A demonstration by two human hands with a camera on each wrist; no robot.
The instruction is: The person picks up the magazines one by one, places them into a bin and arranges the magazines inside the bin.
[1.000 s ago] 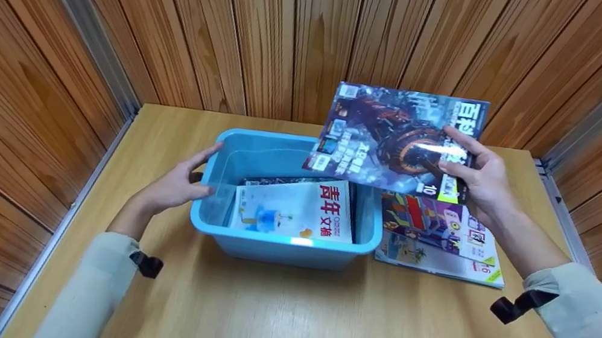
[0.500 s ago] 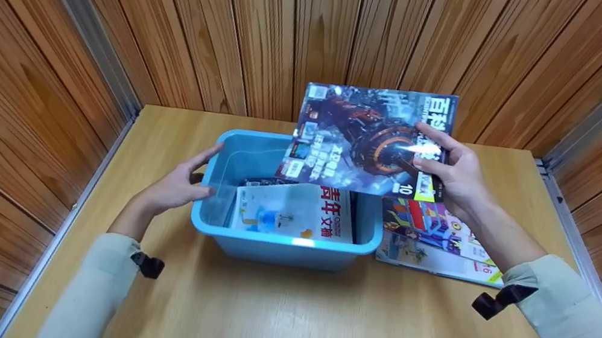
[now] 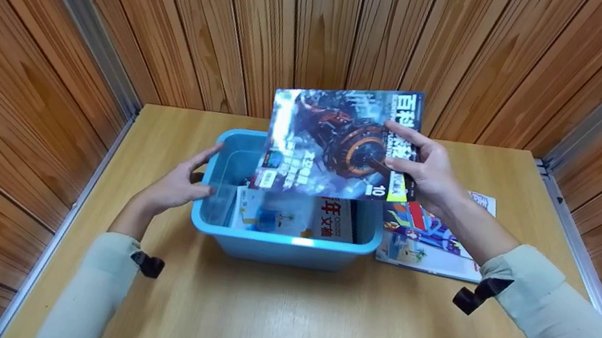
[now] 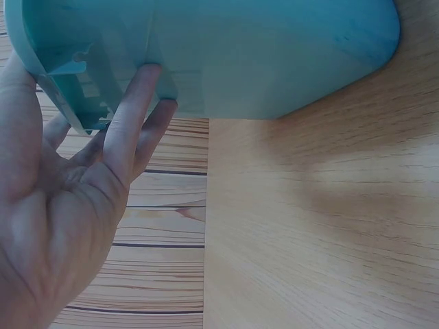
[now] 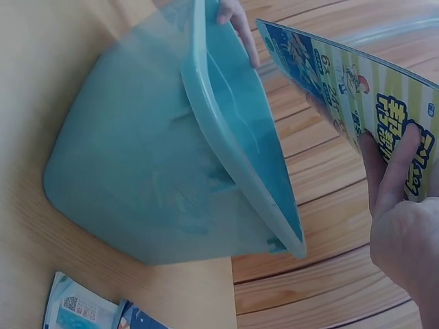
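Head view: right hand [image 3: 428,175] holds magazine [image 3: 336,141] tilted over bin [image 3: 282,242].

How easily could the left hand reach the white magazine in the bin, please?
Probably easily: the left hand rests on the bin rim beside the white magazine. The bin is open-topped, though the held magazine hangs over it.

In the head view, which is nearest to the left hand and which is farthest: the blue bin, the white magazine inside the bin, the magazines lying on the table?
1. Blue bin: the left hand touches its left wall.
2. White magazine: inside the bin, right of the hand.
3. Magazines on the table: beyond the bin's right side.
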